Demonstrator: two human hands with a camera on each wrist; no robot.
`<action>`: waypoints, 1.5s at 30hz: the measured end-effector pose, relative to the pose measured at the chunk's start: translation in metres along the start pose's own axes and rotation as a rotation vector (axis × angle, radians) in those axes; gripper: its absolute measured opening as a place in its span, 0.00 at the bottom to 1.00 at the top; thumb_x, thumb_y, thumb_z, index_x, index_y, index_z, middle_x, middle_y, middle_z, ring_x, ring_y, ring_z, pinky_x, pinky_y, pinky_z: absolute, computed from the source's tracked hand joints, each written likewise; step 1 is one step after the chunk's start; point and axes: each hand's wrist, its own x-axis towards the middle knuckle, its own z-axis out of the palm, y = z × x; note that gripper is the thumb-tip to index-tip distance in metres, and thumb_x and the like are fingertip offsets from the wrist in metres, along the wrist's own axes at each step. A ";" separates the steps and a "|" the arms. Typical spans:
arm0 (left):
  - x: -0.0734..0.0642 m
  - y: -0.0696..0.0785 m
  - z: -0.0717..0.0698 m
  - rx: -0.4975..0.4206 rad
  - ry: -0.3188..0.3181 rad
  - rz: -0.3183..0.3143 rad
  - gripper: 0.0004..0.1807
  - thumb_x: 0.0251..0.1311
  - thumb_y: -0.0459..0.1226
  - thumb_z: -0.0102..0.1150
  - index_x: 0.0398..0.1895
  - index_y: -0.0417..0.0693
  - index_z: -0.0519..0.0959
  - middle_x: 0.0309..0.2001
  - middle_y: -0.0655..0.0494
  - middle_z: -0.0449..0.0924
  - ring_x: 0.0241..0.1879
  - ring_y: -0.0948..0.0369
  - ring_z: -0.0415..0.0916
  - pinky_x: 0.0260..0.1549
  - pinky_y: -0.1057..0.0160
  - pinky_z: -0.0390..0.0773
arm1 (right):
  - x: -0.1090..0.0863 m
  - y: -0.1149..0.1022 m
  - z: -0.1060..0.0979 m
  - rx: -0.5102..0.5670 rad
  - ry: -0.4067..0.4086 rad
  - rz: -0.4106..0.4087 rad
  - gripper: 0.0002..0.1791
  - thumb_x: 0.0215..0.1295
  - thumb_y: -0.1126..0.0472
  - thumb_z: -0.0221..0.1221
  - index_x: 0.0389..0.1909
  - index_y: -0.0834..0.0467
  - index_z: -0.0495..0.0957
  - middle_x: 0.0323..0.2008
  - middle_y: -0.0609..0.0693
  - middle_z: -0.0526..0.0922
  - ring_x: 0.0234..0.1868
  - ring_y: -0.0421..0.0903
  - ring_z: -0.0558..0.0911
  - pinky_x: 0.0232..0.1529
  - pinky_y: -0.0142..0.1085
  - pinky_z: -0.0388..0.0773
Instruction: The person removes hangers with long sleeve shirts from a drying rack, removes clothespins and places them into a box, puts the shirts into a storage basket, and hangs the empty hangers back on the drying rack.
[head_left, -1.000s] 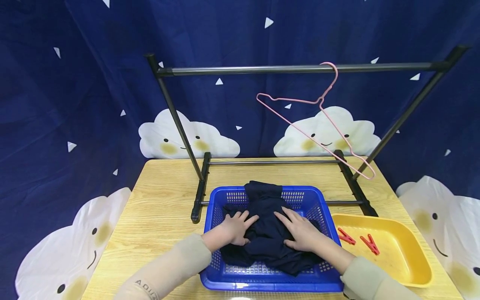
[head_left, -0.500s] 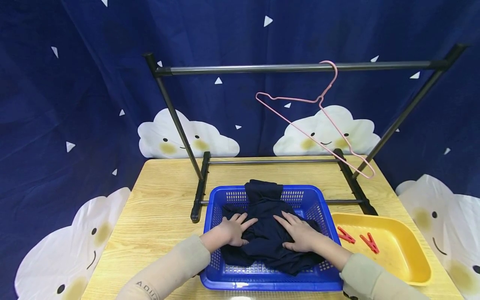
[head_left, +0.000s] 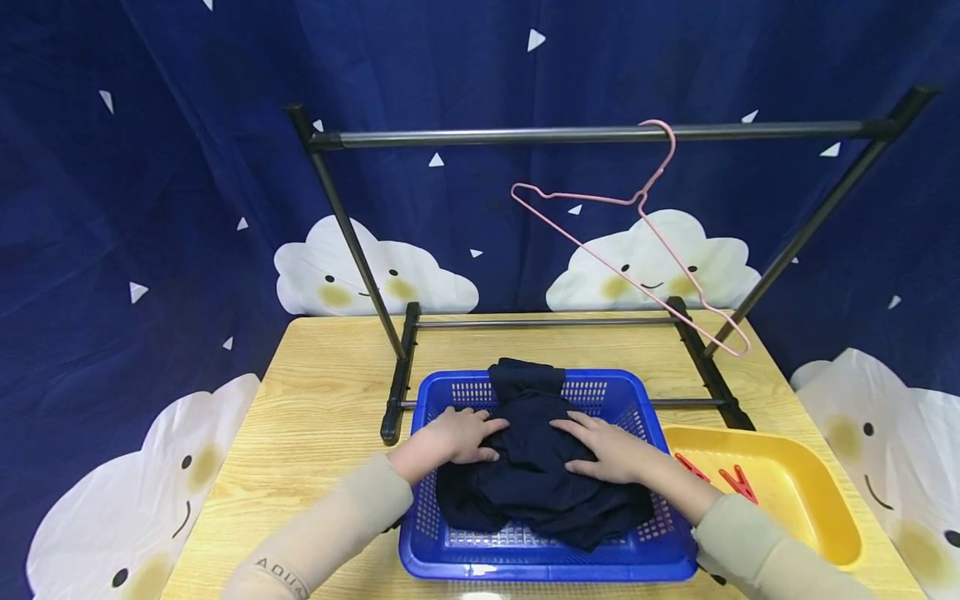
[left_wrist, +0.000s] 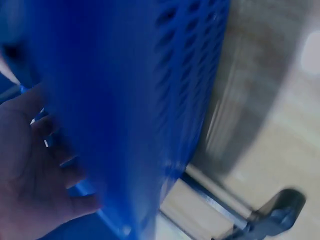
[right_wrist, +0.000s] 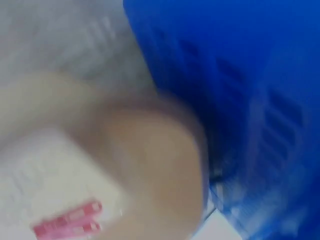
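Note:
A dark navy garment [head_left: 536, 492] lies bunched in a blue plastic basket [head_left: 540, 572], one part of it lapping up over the back rim. My left hand [head_left: 453, 436] rests on its left side with fingers extended and slightly spread. In the left wrist view the fingers of the left hand [left_wrist: 37, 170] look relaxed behind the blurred basket wall [left_wrist: 115, 100]. On the garment's right side lies my right hand [head_left: 611, 450], its fingers straight and its thumb apart. The right wrist view is blurred and shows mostly the basket wall [right_wrist: 250, 100].
Behind the basket a black clothes rack [head_left: 487, 138] stands on the wooden table [head_left: 322, 400]. A pink hanger [head_left: 592, 198] hangs from its bar. At the right, a yellow tray [head_left: 810, 492] holds red clothespins [head_left: 738, 482].
My left hand has shifted a little left and up, and my right hand slightly right and up. The garment's folds under them have shifted, and its front part has spread a little.

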 end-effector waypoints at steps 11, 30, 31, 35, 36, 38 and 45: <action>0.020 -0.037 -0.031 -0.132 0.379 0.017 0.20 0.63 0.44 0.50 0.56 0.47 0.70 0.53 0.50 0.71 0.56 0.53 0.67 0.52 0.49 0.67 | 0.018 0.016 -0.051 0.012 0.198 -0.085 0.25 0.60 0.57 0.58 0.57 0.63 0.68 0.52 0.62 0.73 0.54 0.59 0.72 0.52 0.53 0.68; 0.053 -0.031 -0.031 -0.109 0.252 -0.051 0.20 0.69 0.46 0.37 0.60 0.53 0.65 0.52 0.50 0.73 0.53 0.53 0.70 0.50 0.52 0.69 | 0.065 0.023 -0.053 -0.027 0.090 0.005 0.23 0.65 0.58 0.52 0.59 0.63 0.67 0.55 0.64 0.72 0.56 0.61 0.71 0.52 0.54 0.66; 0.053 -0.031 -0.030 -0.104 0.266 -0.045 0.19 0.69 0.46 0.38 0.59 0.52 0.66 0.50 0.50 0.73 0.51 0.53 0.71 0.48 0.52 0.70 | 0.066 0.023 -0.051 -0.028 0.093 -0.001 0.23 0.65 0.58 0.52 0.59 0.64 0.67 0.55 0.64 0.72 0.55 0.61 0.71 0.52 0.54 0.66; 0.052 -0.031 -0.029 -0.107 0.332 -0.014 0.13 0.68 0.43 0.41 0.50 0.51 0.69 0.43 0.51 0.74 0.45 0.54 0.73 0.43 0.54 0.72 | 0.068 0.021 -0.048 0.004 0.115 -0.001 0.22 0.65 0.60 0.52 0.58 0.64 0.67 0.54 0.64 0.72 0.55 0.61 0.72 0.51 0.53 0.67; 0.052 -0.031 -0.029 -0.110 0.350 -0.005 0.11 0.68 0.42 0.42 0.48 0.50 0.69 0.42 0.51 0.74 0.44 0.54 0.74 0.42 0.54 0.72 | 0.069 0.021 -0.047 0.009 0.128 0.002 0.22 0.65 0.61 0.52 0.58 0.65 0.68 0.53 0.64 0.73 0.54 0.60 0.72 0.51 0.53 0.68; 0.052 -0.032 -0.029 -0.112 0.392 0.017 0.08 0.67 0.40 0.45 0.44 0.49 0.70 0.40 0.51 0.74 0.42 0.55 0.74 0.40 0.55 0.73 | 0.070 0.021 -0.044 0.021 0.167 0.005 0.19 0.65 0.63 0.52 0.55 0.66 0.70 0.51 0.63 0.74 0.52 0.59 0.74 0.50 0.51 0.69; 0.050 -0.034 -0.031 -0.089 0.532 0.100 0.05 0.61 0.35 0.52 0.38 0.45 0.71 0.36 0.51 0.74 0.38 0.55 0.74 0.37 0.58 0.74 | 0.076 0.025 -0.037 -0.010 0.377 -0.052 0.09 0.58 0.69 0.58 0.39 0.67 0.78 0.38 0.57 0.79 0.41 0.54 0.79 0.42 0.44 0.75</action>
